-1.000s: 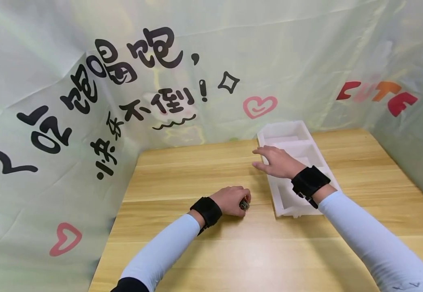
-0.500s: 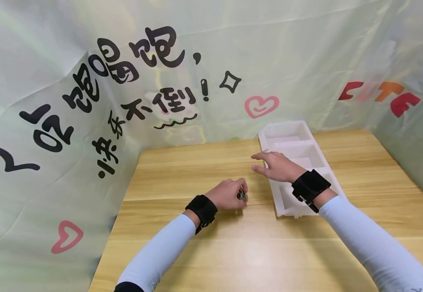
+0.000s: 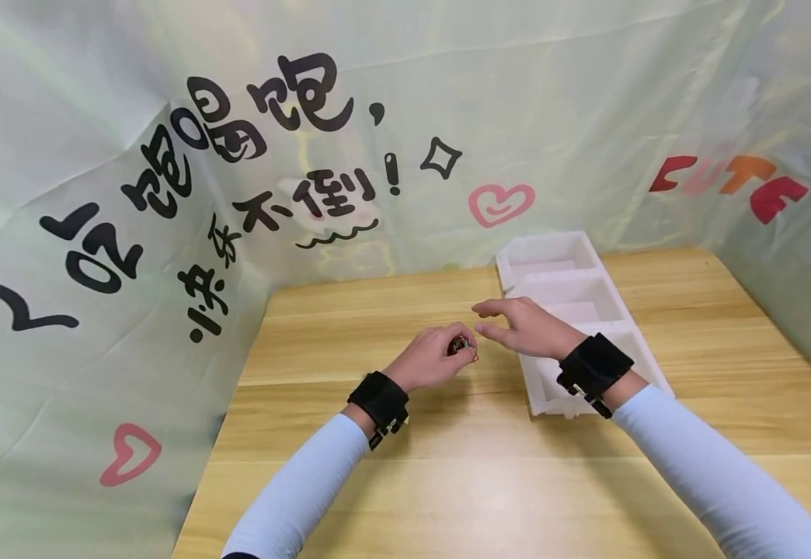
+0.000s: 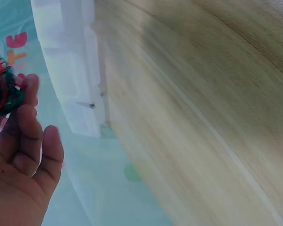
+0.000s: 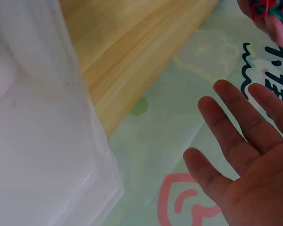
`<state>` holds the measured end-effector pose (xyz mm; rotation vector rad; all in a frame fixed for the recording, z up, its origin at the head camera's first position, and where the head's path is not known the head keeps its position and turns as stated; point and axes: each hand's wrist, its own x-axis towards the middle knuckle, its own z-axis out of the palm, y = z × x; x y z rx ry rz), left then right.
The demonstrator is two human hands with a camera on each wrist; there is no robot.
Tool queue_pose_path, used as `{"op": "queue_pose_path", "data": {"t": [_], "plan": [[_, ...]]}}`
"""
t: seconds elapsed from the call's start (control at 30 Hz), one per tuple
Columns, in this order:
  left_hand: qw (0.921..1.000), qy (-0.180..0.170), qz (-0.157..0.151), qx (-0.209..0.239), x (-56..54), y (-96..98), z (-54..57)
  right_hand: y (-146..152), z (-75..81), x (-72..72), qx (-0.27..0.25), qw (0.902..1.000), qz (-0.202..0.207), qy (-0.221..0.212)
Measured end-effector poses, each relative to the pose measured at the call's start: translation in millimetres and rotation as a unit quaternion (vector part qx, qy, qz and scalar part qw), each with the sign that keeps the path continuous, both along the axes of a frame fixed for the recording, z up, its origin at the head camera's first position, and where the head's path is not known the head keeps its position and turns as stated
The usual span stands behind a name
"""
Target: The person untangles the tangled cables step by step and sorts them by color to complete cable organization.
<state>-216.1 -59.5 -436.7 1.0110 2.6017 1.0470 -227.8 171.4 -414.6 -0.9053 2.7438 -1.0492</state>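
My left hand (image 3: 428, 360) pinches a small tangled bundle of red and dark green strands (image 3: 458, 346) between thumb and fingers, above the table. In the left wrist view the bundle (image 4: 4, 89) sits at the fingertips; the strands look like thin wire or cord, exact kind unclear. Just to the right, my right hand (image 3: 533, 329) hovers over the left side of a white divided tray (image 3: 533, 384), its fingers extended and holding nothing. The right wrist view has the right hand's fingers (image 5: 245, 127) spread apart, with the bundle (image 5: 273, 10) at the top right corner.
The tray's several compartments run front to back on the wooden table (image 3: 489, 489), towards the rear right. A pale printed curtain (image 3: 405, 101) hangs behind and at both sides. Black bands (image 3: 381, 404) circle both wrists.
My left hand has risen from near the tabletop with the bundle, which has turned and shows more red. My right hand has shifted slightly left and nearer to me, so the hands are closer together.
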Motion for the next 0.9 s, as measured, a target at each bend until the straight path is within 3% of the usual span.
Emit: {"op": "queue_pose_path", "data": {"t": [0.33, 0.53, 0.63, 0.9], "plan": [[0.9967, -0.033, 0.049, 0.055, 0.7, 0.2, 0.2, -10, -1.9, 8.5, -0.053, 0.9971, 0.016, 0.052], [0.9853, -0.088, 0.056, 0.135, 0.4, 1.6, 1.8, -17, -1.6, 16.0, -0.084, 0.9925, 0.014, 0.088], [0.9813, -0.090, 0.052, 0.162, 0.0, 2.3, 3.2, -20, -2.1, 20.0, -0.102, 0.9891, 0.004, 0.107], [0.9761, -0.072, 0.095, 0.182, 0.5, 1.4, 6.4, -29, -8.7, 30.7, -0.131, 0.9792, 0.032, 0.152]]}}
